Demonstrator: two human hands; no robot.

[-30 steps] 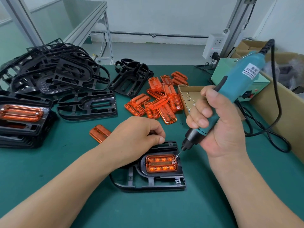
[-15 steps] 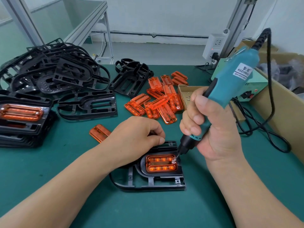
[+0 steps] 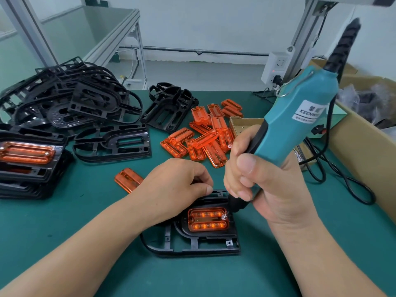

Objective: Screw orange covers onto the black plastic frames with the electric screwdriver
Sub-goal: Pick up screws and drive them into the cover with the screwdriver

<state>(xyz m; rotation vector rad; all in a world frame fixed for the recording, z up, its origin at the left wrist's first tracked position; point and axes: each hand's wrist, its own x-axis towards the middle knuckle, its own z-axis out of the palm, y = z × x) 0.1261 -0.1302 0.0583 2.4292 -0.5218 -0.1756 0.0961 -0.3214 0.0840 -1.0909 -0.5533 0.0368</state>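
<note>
Right now the translucent orange plastic cover (image 3: 207,219) sits in the rounded recess of the black plastic frame (image 3: 192,248). The frame lies flat on the green bench mat (image 3: 64,221) directly in front of the person. The cover's long axis runs left to right across the view, and a small silver screw (image 3: 224,216) stands at its right end, the end nearer the right hand (image 3: 267,185).

That hand wraps all its fingers around the dark grip of the teal electric screwdriver (image 3: 300,118). The tool leans up and away to the right, with its bit tip meeting the screw head. The left hand (image 3: 173,185) comes in from the left with its fingers curled down onto the frame's far rim, just beyond the cover, and holds it in place. Its fingertips are hidden.

The step in hand appears to be driving the right-end screw. Whether the cover's left end already has one cannot be made out. If not, the bit would have to travel along the long axis towards the left hand.

Farther back lies a loose pile of orange covers (image 3: 205,136), with a single orange cover (image 3: 128,180) apart beside the left wrist. A shallow cardboard tray (image 3: 237,123) shows behind the right hand, a heap of bare black frames (image 3: 70,99) fills the far left, and a stack of finished frames (image 3: 27,163) sits at the left edge.
</note>
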